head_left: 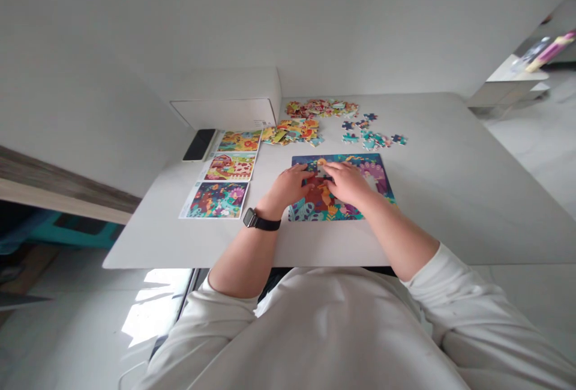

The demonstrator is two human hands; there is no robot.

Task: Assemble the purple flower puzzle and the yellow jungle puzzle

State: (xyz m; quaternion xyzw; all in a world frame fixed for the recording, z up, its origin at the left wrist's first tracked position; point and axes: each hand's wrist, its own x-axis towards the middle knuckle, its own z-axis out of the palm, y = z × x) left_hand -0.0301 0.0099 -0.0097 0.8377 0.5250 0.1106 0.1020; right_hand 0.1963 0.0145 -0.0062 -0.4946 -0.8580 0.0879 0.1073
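A partly assembled jigsaw puzzle [326, 213] with a dark, colourful animal scene lies in front of me. On its upper left part rests my left hand [291, 187], fingers stretched out. My right hand [348, 183] lies on its upper middle, fingers extended toward the left hand. Between the fingertips a light gap shows in the picture. Whether a small piece sits under the fingers is hidden. Loose blue and teal puzzle pieces [374, 140] lie beyond the puzzle to the right.
Yellow-orange pieces [297, 130] and a pile of reddish pieces [321, 108] lie farther back. Left of the puzzle, a reference sheet [220, 200] with three pictures lies beside a phone [199, 144]. A white box [225, 113] stands behind them on the white table [450, 198].
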